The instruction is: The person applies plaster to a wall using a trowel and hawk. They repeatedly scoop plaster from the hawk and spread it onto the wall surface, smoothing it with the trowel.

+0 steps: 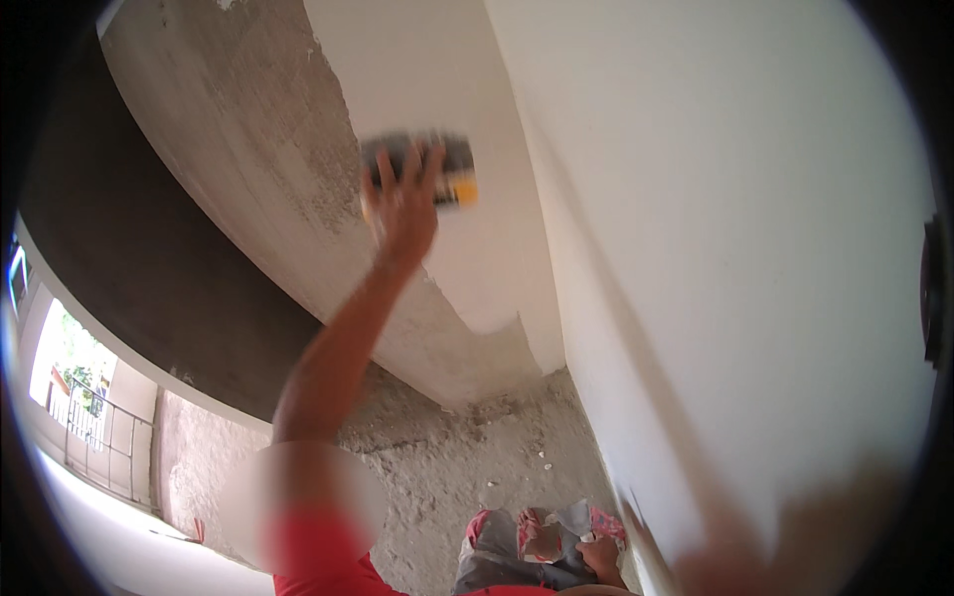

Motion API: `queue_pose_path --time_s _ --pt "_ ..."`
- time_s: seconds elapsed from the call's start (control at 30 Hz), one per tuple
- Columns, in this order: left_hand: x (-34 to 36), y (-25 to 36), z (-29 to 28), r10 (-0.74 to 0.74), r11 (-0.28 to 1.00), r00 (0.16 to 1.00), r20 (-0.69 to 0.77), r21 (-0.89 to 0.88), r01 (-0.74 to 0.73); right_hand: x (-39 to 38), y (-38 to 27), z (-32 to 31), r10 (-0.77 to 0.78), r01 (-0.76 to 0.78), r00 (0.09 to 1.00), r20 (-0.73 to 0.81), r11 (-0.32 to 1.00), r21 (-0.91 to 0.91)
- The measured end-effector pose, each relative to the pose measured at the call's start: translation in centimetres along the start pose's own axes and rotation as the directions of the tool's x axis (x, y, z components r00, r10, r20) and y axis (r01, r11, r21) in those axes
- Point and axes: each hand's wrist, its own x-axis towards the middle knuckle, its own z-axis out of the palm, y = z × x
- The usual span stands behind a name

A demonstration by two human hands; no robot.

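My left hand point(402, 204) is raised at arm's length and grips a wide flat blade point(437, 164), dark with a yellow part, blurred by motion. The blade lies flat against a wall point(437, 60), on its white-coated strip, right next to the bare grey plaster point(248, 149). Low at the bottom edge, my right hand point(601, 556) holds a grey and pink thing point(527, 546) close to my body. Whether that thing is a pan or a cloth cannot be told. My red sleeve point(318, 556) shows at the lower left.
A large smooth white wall point(715, 248) fills the right side. Below lies a rough concrete floor point(467, 457) with small bits of debris. At the far left are a dark slab point(129, 268), a metal railing point(99, 437) and daylight.
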Motion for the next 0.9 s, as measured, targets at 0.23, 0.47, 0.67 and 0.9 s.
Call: queue_pose_path --time_s 0.23,0.47,0.67,0.9 --pt "24.1 -7.2 -8.6 0.055 0.974 0.918 -0.392 0.224 0.037 -0.4 -0.1 2.0 -0.001 -0.002 0.998 -0.063 0.998 -0.056" --pt "28.0 -5.2 -8.6 -0.131 0.965 0.958 -0.255 0.19 0.183 -1.3 -1.3 1.7 0.064 -0.066 0.997 -0.047 0.997 -0.027" --pt "24.2 -2.6 -8.9 -0.158 0.965 0.982 -0.106 0.196 0.176 -1.1 -0.7 2.6 -0.031 0.031 0.996 -0.087 0.999 0.004" --pt "8.9 4.0 4.7 -0.016 0.984 0.965 -0.261 0.165 0.061 -2.3 -1.5 0.3 0.015 -0.011 0.998 -0.055 0.997 0.082"
